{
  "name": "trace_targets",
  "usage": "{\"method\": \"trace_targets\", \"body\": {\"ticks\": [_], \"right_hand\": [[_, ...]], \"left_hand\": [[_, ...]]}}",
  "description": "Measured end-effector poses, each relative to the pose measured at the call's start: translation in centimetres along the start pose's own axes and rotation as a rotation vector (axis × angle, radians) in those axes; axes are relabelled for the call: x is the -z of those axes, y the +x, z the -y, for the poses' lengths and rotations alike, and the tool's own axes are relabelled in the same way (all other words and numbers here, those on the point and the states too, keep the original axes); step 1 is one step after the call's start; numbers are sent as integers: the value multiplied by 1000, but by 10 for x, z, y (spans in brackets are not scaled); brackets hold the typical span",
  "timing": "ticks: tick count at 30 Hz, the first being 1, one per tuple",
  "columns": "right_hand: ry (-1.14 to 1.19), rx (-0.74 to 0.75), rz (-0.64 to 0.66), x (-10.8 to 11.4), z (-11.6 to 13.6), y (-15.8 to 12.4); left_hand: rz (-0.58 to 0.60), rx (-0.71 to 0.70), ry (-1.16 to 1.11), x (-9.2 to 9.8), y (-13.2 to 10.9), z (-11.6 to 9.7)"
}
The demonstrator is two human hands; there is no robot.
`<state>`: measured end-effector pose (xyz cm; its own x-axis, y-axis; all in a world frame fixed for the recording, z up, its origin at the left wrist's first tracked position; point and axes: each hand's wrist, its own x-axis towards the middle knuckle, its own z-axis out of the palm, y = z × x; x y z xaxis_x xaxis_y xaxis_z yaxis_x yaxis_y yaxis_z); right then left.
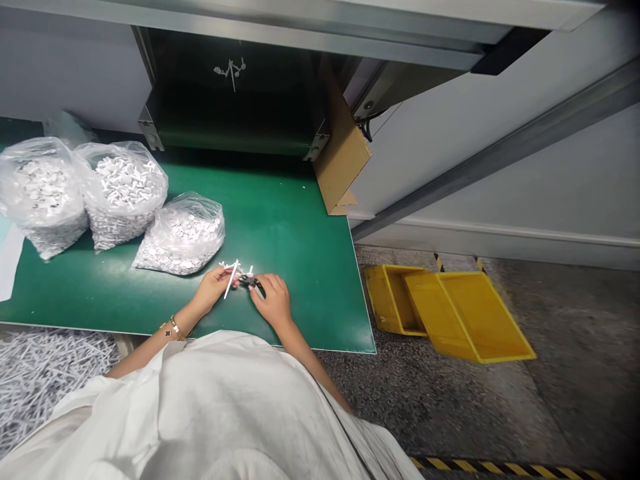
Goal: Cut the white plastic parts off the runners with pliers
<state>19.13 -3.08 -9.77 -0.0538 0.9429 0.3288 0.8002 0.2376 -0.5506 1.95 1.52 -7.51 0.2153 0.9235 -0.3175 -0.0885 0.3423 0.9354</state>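
Note:
Between the fingers of my left hand (214,288) is a white plastic sprue (231,279), a thin stem with small parts branching from its top. My right hand (273,299) is closed around dark-handled cutting pliers (249,281), whose jaws reach to the sprue's right side. Whether the jaws touch the plastic I cannot tell. Just beyond my left hand, a clear bag of small white discs (183,233) rests on the green table (295,233). Another sprue (231,72) lies on the dark conveyor belt ahead.
Two more clear bags, one of white pegs (125,183) and one of small white pieces (45,193), stand at the left. A cardboard sheet (343,157) is beside the conveyor (240,127). Yellow bins (470,317) sit on the floor to the right; white sticks (50,380) are piled lower left.

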Motion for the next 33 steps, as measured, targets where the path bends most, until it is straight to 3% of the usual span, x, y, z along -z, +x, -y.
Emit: {"method": "trace_targets", "body": {"ticks": [21, 33], "right_hand": [[66, 52, -34, 0, -1, 1], [187, -53, -88, 2, -1, -1]], "left_hand": [[22, 16, 56, 6, 0, 3], [90, 5, 65, 8, 1, 3]]}}
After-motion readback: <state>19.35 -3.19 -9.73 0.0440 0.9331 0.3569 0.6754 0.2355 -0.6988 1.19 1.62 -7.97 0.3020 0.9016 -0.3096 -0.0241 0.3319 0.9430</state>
